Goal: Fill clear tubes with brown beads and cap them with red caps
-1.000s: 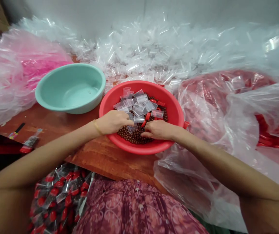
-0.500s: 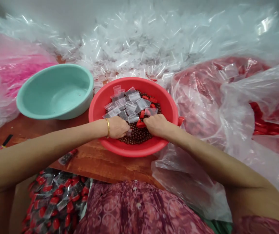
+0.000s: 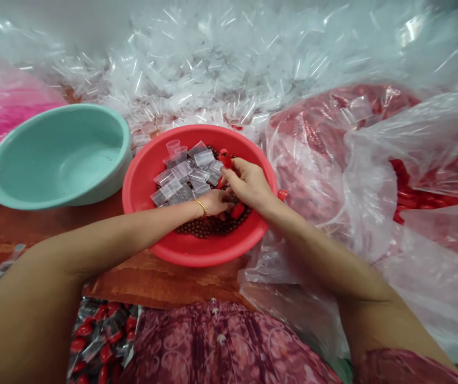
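A red basin (image 3: 197,257) holds many small brown balls (image 3: 200,228) with clear plastic sleeves (image 3: 181,170) heaped on their left and rear part. Over the basin's right side, my right hand (image 3: 252,184) is closed on a red plastic cap (image 3: 224,158), its open end raised and something brown inside. Lower down, my left hand (image 3: 216,202), with a gold bangle at the wrist, reaches in just below my right hand. Its fingers are curled and partly hidden, so what they hold cannot be made out. Another red piece (image 3: 237,210) lies beside the left fingertips.
Left of the basin stands a teal basin (image 3: 56,205). Clear plastic pieces (image 3: 213,74) pile up behind. A clear bag of red parts (image 3: 309,154) lies at right, pink material (image 3: 5,122) at far left. Filled, red-capped packs (image 3: 103,341) sit below the wooden table edge (image 3: 165,282).
My right hand has risen from the balls and moved up and left, bringing up a red cap. My left hand has moved right, towards it. The view has shifted slightly to the right.
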### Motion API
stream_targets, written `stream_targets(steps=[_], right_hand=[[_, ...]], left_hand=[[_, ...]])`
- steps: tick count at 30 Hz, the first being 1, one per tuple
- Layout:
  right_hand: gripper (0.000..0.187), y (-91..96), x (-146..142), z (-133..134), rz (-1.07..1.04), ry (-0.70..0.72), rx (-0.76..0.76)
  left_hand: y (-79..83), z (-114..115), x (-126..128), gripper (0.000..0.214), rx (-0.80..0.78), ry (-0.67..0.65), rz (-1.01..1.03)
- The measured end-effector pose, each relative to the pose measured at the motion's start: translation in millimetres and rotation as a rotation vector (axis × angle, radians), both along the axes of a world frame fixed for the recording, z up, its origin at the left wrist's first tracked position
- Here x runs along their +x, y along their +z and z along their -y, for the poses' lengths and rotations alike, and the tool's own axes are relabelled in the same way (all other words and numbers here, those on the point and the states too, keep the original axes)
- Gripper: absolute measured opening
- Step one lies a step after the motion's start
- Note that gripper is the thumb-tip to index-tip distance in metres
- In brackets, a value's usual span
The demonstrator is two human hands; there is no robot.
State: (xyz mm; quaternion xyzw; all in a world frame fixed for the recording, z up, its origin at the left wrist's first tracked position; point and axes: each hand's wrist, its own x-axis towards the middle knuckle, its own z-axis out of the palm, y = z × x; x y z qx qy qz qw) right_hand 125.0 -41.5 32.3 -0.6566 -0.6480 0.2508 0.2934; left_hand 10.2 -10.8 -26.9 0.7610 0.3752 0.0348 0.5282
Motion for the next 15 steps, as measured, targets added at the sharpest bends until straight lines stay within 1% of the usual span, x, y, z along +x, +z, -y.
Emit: stream_targets(steps=[1, 2, 4, 6, 9, 11, 13, 15], right_hand=[[0.023, -2.7, 1, -2, -0.14, -0.017, 0.035], [0.02, -4.6, 2, -3, -0.271, -0.036, 0.07], [0.018, -5.5, 3, -3, -0.476, -0.076, 0.146], [0.019, -3.4, 2, -1, -0.597, -0.107, 0.236], [0.021, 0.9, 1, 3, -0.684, -0.14, 0.362], [0.022, 2.2, 0, 5, -0.706, -0.16, 0.41], [0.02, 2.0, 0, 6, -0.701, -0.168, 0.419], [0.02, 0.9, -1, 7, -0.664, -0.161, 0.395]], left_hand=[[2.2, -2, -1, 0.017, -0.116, 0.059, 0.033], [5.9, -4, -3, 0.019, -0.191, 0.098, 0.056], [15.8, -8, -9, 0.022, -0.263, 0.172, 0.174], [26.4, -10, -17, 0.023, -0.285, 0.23, 0.3], [41.3, -8, -32, 0.026, -0.302, 0.257, 0.434], [50.3, -1, -43, 0.03, -0.316, 0.254, 0.497], [58.4, 7, -52, 0.035, -0.333, 0.268, 0.569], [64.8, 15, -57, 0.039, -0.35, 0.293, 0.668]])
